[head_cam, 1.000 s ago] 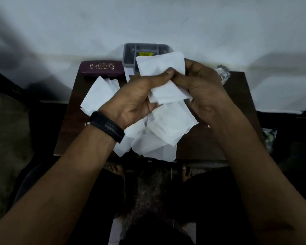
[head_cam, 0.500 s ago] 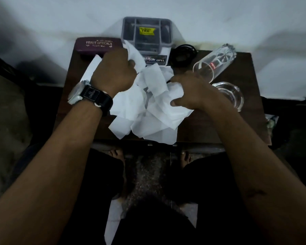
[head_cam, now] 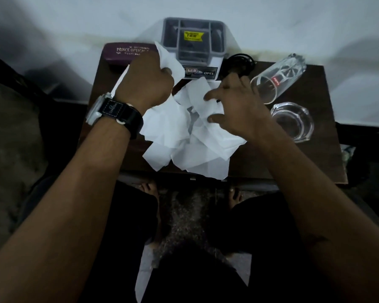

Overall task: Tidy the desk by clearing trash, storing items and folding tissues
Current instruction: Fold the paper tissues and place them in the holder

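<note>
- The left hand (head_cam: 148, 84) is balled into a fist around one thin white tissue (head_cam: 170, 60), whose creased free corner sticks up at 12 o'clock from the knuckles; a black-strapped watch (head_cam: 114, 113) with a pale case sits on that wrist.
- The right hand (head_cam: 236, 106) is spread, fingers (head_cam: 213, 96) curled loosely over the tissue pile (head_cam: 190, 141) and gripping nothing; whether the fingertips touch the paper I cannot tell.
- The pile is soft, crumpled and angular, lying mid-desk and overhanging the near edge of the dark wooden desk (head_cam: 315, 154).
- At 12 o'clock of the hands stands a grey plastic organiser (head_cam: 194, 40) with square compartments and a yellow sticker; what the compartments hold is too dark to make out.
- At 11 o'clock, a maroon spectacle case (head_cam: 123, 54), partly hidden by the left hand.
- At 2 o'clock of the right hand, a clear drinking glass (head_cam: 278, 76) lies on its side; just nearer, a clear glass ashtray (head_cam: 292, 121), seemingly empty.
- A black coiled object (head_cam: 239, 64) behind the right hand is unclear.
</note>
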`<state>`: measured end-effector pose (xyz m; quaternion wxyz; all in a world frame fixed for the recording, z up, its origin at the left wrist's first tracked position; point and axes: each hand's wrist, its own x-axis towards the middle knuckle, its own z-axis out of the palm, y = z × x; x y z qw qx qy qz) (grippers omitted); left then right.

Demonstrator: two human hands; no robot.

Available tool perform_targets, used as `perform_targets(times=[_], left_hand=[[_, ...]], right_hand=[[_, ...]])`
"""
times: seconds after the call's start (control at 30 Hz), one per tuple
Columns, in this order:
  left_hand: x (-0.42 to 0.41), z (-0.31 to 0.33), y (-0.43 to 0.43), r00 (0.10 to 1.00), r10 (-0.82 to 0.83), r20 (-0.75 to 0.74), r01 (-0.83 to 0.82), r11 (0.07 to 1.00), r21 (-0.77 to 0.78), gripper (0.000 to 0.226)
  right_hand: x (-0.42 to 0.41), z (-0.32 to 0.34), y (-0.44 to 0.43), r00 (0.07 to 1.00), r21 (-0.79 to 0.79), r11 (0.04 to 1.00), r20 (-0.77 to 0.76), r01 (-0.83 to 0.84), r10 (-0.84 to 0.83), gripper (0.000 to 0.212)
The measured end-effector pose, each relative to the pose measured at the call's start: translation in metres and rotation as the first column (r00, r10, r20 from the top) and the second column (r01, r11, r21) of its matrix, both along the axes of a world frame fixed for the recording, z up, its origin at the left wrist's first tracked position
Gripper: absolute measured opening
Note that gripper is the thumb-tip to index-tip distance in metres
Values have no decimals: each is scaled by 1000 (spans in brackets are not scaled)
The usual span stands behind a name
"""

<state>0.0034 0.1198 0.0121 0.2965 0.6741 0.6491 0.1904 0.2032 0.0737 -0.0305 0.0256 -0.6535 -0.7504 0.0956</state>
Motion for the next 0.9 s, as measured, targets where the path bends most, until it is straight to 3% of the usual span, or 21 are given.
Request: perform_targets(times=[0.07,0.2,0.3,0.37,0.43,0.57,0.63,0.73,0.83,0.9], left_hand=[[1,0,2,987,37,157,-27,997,-65,36],[4,-1,4,854,209,476,-93,962,-255,19],[6,-8,2,754,291,589,-129,944,-303,24],[10,-12,0,705,304,641,-113,940,-321,26],[15,-12,-2,658,335,674,-82,922,-378,27],[24,-4,-6,515,421,746,26,863,-505,20],[26,-3,-7,474,430,768,71,851,-520,21],[29,-3,-8,436,479,762,101,815,-571,27],[30,-4,-12,478,513,714,122,766,-632,30],[31,-5,-15,502,513,696,147,743,-653,28]], right_hand=[[-3,-5,3,1000,46,999,-17,8,-7,29],[1,5,12,956,175,969,-265,177,-127,17],[-1,22,8,752,174,886,-613,429,-243,22],[-11,32,1,608,156,854,-764,497,-214,20],[-25,38,-5,593,228,842,-795,489,-129,18],[-44,42,-18,768,454,837,-637,306,65,20],[-49,41,-24,800,478,842,-592,249,100,24],[-49,45,-24,712,488,753,-701,441,38,21],[-43,51,-14,507,380,639,-862,669,-18,21],[-37,51,-7,470,344,616,-881,708,-47,27]])
